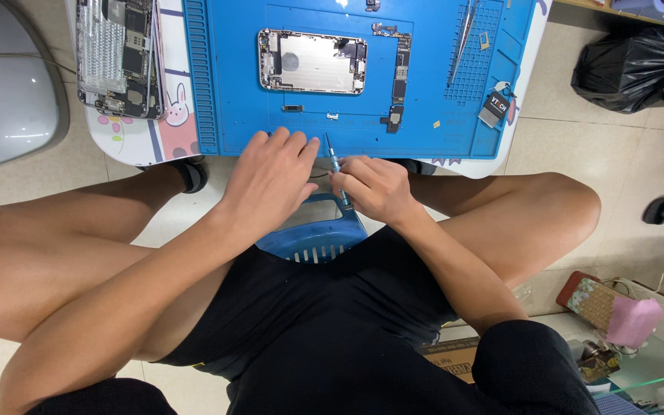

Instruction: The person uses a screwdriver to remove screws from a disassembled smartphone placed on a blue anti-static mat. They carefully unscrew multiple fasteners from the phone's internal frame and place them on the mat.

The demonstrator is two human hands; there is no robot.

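Blue mat (232,115) | right hand (374,188) – clamped on screwdriver (337,170) | left hand (270,180) – curled, contents hidden

the person is sitting with both knees spread wide and both bare forearms reaching forward between the thighs. the left hand (270,178) is lying palm down, back toward the camera, fingers curled slightly and bunched together, fingertips pointing ahead; what it is touching underneath is hidden. the right hand (370,187) is sitting just beside it, nearly touching, knuckles up, with thumb and forefinger pinching closed around a thin shaft that is tilting up and away between the two hands. the right wrist is bending inward, the elbow is sticking out over the right thigh. the left arm is running straighter, crossing over the left thigh.
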